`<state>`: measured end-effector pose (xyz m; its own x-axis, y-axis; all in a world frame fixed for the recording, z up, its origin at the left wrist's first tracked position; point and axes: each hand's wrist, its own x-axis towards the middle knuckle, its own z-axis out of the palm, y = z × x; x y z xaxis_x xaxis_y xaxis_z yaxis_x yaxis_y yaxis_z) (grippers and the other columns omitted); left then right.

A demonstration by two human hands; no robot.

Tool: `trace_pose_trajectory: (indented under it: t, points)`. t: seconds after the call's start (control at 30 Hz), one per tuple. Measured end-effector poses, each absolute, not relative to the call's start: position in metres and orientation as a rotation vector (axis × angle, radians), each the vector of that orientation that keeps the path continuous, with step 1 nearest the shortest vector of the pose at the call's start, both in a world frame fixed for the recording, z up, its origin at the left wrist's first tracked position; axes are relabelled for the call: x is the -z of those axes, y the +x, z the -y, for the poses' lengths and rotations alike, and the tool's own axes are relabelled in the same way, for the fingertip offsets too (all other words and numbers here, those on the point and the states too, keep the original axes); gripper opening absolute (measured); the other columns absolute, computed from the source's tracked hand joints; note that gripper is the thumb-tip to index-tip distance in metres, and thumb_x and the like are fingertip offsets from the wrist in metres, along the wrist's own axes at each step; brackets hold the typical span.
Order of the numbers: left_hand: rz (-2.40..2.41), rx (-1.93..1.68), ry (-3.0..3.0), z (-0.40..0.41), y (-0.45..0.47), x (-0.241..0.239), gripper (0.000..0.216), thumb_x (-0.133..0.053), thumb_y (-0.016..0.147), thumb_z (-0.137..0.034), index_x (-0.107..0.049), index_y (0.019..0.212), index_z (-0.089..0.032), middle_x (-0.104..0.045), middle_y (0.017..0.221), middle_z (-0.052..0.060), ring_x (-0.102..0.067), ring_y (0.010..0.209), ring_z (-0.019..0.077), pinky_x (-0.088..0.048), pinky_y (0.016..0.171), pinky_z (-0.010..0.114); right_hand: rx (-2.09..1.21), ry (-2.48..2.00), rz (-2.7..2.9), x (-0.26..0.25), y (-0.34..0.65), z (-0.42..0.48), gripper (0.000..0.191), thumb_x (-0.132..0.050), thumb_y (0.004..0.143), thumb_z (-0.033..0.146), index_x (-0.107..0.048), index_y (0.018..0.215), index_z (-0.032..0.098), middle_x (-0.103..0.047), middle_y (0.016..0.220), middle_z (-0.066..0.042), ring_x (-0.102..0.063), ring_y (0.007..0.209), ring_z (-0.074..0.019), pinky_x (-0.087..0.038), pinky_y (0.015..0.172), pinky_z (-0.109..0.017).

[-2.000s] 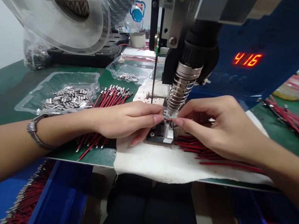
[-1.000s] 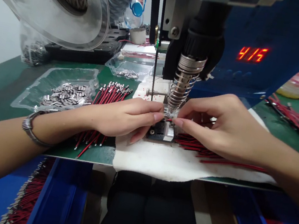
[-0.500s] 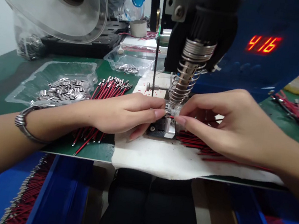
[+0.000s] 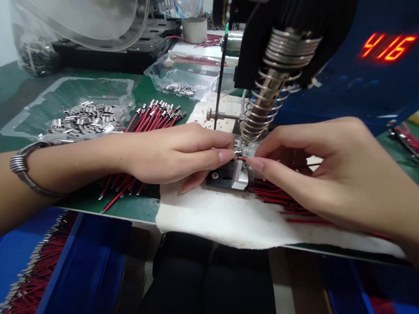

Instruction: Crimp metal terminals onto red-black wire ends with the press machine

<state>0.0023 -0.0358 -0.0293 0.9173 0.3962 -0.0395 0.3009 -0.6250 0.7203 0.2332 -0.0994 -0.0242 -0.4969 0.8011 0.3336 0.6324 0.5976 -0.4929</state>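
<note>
My left hand (image 4: 181,155) is closed in a pinch at the left side of a small metal fixture (image 4: 241,175). A small silver metal part (image 4: 237,153) shows at its fingertips, mostly hidden. From the right, my right hand (image 4: 322,169) pinches a short red wire (image 4: 242,158) between thumb and forefinger, and the wire lies across the top of the fixture. Just above both sets of fingertips stands the spring-wrapped soldering iron (image 4: 266,102) of a blue soldering machine (image 4: 346,94). Its tip is close to the wire; contact cannot be made out.
Left are a clear plastic tray (image 4: 88,119) of silver metal parts and a bundle of red-and-black wires (image 4: 152,118) with metal ends. More wires (image 4: 285,203) lie on the white cloth (image 4: 219,219) under my right hand. Blue bins (image 4: 92,266) sit below the table edge.
The view has shifted slightly, so the machine appears higher and further right. Both hands keep their pinches at the fixture, with little visible movement.
</note>
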Motion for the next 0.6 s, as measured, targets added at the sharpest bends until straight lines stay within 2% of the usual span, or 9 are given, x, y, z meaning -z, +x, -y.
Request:
trace_pose_trajectory:
  t: [0.33, 0.6]
  points:
    - [-0.445, -0.167, 2.400, 0.0351, 0.0045, 0.0290, 0.031, -0.040, 0.104, -0.025, -0.050, 0.076, -0.020, -0.060, 0.051, -0.005, -0.057, 0.047, 0.0092, -0.042, 0.053, 0.021, -0.370, -1.083, 2.421, 0.0251, 0.2347, 0.0992, 0.014, -0.061, 0.091, 0.024, -0.072, 0.084, 0.018, -0.065, 0.064, 0.001, -0.053, 0.052, -0.0099, -0.038, 0.056, -0.029]
    - [-0.426, -0.176, 2.482, 0.0332, 0.0062, 0.0291, 0.033, -0.045, 0.102, -0.026, -0.051, 0.070, -0.019, -0.058, 0.052, -0.003, -0.049, 0.047, 0.0093, -0.038, 0.052, 0.022, -0.407, -1.077, 2.396, 0.0272, 0.2330, 0.0982, 0.012, -0.061, 0.090, 0.019, -0.067, 0.079, 0.020, -0.063, 0.060, 0.002, -0.052, 0.052, -0.0110, -0.037, 0.055, -0.029]
